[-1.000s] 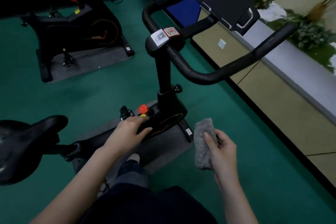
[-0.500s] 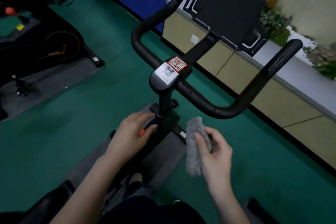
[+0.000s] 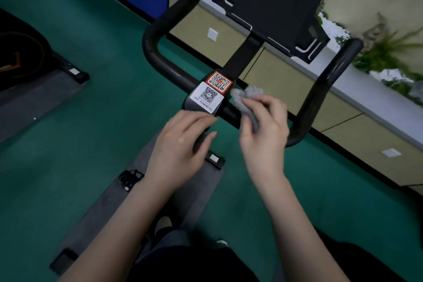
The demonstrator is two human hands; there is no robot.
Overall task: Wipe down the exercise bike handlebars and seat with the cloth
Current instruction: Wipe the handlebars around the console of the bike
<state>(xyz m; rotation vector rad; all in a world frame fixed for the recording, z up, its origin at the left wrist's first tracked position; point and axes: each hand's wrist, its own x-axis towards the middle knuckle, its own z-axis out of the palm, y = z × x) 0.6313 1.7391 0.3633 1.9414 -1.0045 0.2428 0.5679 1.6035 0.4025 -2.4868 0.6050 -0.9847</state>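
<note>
green floor [image 3: 103, 121] beneath right hand [image 3: 263, 139], fingers [image 3: 274, 107] around cloth [image 3: 246, 95]

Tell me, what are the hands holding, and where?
The right hand pinches the grey cloth by its lower part, at the handlebar. The left hand seems to hold nothing, fingers relaxed by the bike's stem.

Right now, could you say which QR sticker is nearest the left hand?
The white sticker, just above the left hand; the red-bordered sticker lies beyond it.
</note>
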